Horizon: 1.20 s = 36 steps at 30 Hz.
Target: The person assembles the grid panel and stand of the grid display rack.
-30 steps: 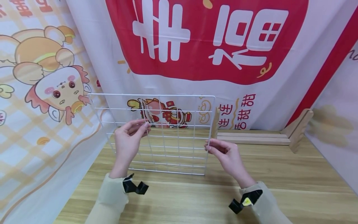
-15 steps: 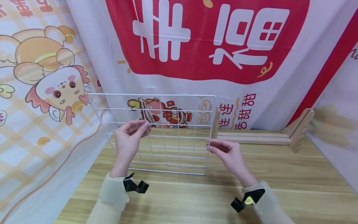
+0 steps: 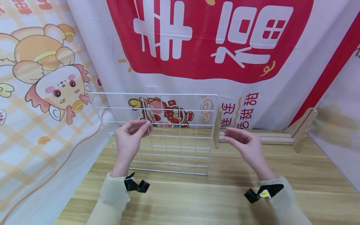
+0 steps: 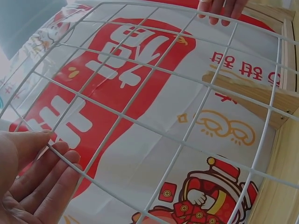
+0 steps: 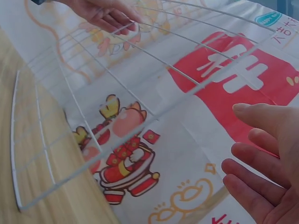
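A white wire grid panel (image 3: 180,136) stands upright on the wooden table, its lower edge on the tabletop. My left hand (image 3: 130,137) pinches one of its inner wires between thumb and fingers, left of the panel's middle. In the left wrist view the thumb and fingers of that left hand (image 4: 39,175) meet around the wire. To the right of the panel, my right hand (image 3: 247,146) is apart from it and holds nothing. Its fingers are relaxed, with a gap between thumb and fingers in the right wrist view, where the panel's side edge (image 5: 110,151) runs past them.
Behind the panel's right side lies a wooden stand (image 3: 301,131) with a crossbar and two upright ends, one close to the panel's edge (image 3: 217,128). Printed cloth (image 3: 174,82) hangs at the back, and more printed cloth borders both sides of the table (image 3: 180,200).
My right hand has let go of the panel's right edge and moved away to the right. The left hand keeps its pinch, and the panel stays in place.
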Each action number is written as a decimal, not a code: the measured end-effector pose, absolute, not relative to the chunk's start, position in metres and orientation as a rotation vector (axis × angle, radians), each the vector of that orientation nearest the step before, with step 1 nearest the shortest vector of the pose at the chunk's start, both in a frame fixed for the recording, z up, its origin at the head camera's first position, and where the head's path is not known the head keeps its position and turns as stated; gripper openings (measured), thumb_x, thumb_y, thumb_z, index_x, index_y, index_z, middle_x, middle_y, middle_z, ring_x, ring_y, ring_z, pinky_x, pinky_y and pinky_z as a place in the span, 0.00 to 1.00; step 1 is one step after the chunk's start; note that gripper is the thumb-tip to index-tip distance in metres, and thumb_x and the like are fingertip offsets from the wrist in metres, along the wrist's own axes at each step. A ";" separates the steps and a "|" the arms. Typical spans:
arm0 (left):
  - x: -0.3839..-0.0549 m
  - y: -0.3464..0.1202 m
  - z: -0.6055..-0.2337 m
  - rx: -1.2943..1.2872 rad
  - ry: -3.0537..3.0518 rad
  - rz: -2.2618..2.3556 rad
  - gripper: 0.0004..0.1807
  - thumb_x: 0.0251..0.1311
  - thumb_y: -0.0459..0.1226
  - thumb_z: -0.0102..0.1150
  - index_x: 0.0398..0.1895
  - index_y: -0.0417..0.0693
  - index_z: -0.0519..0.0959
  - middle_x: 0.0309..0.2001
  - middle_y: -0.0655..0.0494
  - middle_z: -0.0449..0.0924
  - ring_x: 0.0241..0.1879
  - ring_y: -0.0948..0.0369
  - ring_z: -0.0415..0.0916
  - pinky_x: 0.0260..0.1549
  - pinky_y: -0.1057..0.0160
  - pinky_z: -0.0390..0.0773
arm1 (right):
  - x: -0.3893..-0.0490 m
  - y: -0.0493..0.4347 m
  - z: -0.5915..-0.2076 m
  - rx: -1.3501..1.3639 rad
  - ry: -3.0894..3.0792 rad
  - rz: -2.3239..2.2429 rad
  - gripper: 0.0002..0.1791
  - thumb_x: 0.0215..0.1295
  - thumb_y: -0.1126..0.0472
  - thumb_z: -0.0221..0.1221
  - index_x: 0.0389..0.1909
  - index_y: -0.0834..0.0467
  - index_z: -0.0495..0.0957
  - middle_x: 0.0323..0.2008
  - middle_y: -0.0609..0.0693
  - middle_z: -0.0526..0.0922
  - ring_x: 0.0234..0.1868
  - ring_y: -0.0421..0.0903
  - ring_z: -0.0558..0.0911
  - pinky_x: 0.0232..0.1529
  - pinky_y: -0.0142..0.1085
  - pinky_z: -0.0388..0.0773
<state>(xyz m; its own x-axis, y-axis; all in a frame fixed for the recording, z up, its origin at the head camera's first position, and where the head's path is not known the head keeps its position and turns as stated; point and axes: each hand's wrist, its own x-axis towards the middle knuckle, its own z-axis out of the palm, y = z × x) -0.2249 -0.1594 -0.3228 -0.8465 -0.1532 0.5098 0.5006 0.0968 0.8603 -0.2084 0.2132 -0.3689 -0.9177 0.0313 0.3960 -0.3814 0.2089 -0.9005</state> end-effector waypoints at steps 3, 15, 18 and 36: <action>-0.230 -0.161 -0.327 -0.350 -1.887 -1.806 0.13 0.54 0.39 0.66 0.38 0.38 0.81 0.36 0.46 0.84 0.35 0.52 0.82 0.33 0.59 0.82 | -0.210 0.221 -0.365 0.297 -2.173 1.750 0.23 0.54 0.55 0.68 0.51 0.57 0.79 0.46 0.52 0.82 0.46 0.45 0.81 0.44 0.33 0.79; -0.232 -0.161 -0.329 -0.326 -1.896 -1.794 0.15 0.51 0.41 0.68 0.37 0.40 0.81 0.35 0.47 0.84 0.33 0.52 0.82 0.33 0.59 0.82 | -0.206 0.253 -0.362 0.124 -2.279 1.634 0.25 0.56 0.50 0.65 0.55 0.51 0.77 0.50 0.48 0.80 0.48 0.41 0.79 0.43 0.27 0.78; -0.231 -0.161 -0.330 -0.324 -1.899 -1.792 0.17 0.51 0.42 0.68 0.38 0.37 0.81 0.35 0.47 0.84 0.33 0.52 0.82 0.33 0.59 0.82 | -0.205 0.264 -0.363 0.069 -2.299 1.621 0.26 0.56 0.48 0.65 0.56 0.50 0.77 0.51 0.48 0.80 0.49 0.40 0.79 0.44 0.24 0.76; -0.225 -0.156 -0.324 -0.298 -1.872 -1.826 0.16 0.52 0.38 0.68 0.38 0.34 0.80 0.34 0.46 0.83 0.33 0.52 0.82 0.33 0.59 0.82 | -0.192 0.325 -0.369 -0.158 -2.376 1.495 0.31 0.58 0.45 0.62 0.62 0.48 0.72 0.57 0.46 0.76 0.52 0.34 0.74 0.41 0.16 0.71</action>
